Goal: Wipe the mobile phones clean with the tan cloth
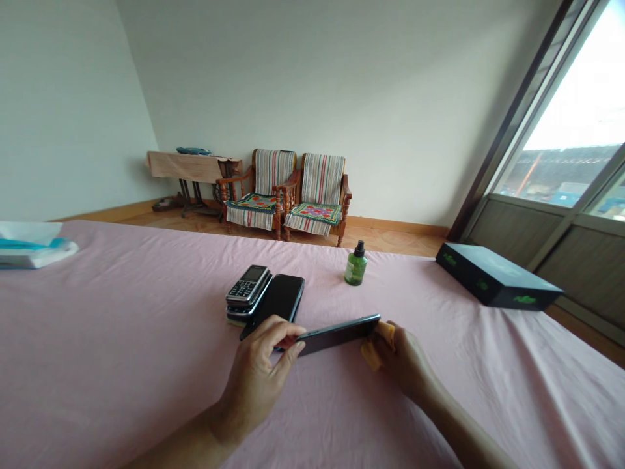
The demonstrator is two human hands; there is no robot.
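A dark smartphone (336,336) is held tilted on its long edge above the pink cloth. My left hand (263,365) pinches its left end between thumb and fingers. At the phone's right end, my right hand (400,355) grips a yellow cloth (374,355), which touches the phone there; some of its fingers are hidden. Just beyond my left hand lies another black smartphone (283,296), flat on the bed. Beside that one, to its left, a silver keypad phone (248,285) rests on top of a small stack of phones.
A green bottle (356,266) with a black cap stands beyond the held phone. To the right is a black box (493,277); a white and blue packet (36,246) lies far left. Two wooden chairs (319,189) and a cloth-covered table (188,167) stand by the wall.
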